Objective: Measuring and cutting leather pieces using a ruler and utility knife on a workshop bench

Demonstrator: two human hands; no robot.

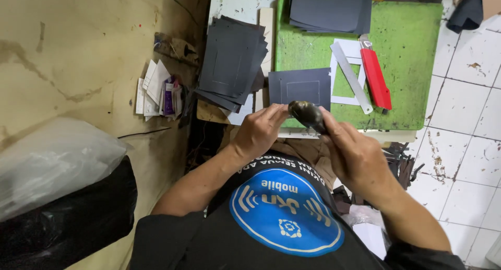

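beyond the left hand (259, 131) a fanned stack of dark grey card sheets (231, 61) lies within reach. that hand is curled, its fingertips pinching the near end of a small dark glossy object (308, 115), steadying it. the right hand (355, 155) is clenched around its other end, so it sits raised between both. just past the hands one grey card (300, 87) lies on the green cutting mat (407, 35); beyond the right hand, a steel ruler (351, 77) and red utility knife (376, 79) lie side by side.

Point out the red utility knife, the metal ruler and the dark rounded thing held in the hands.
red utility knife (376, 79), head view, middle of its red handle.
metal ruler (351, 77), head view, middle of the blade.
dark rounded object (307, 115), head view, its glossy upper surface between both hands.
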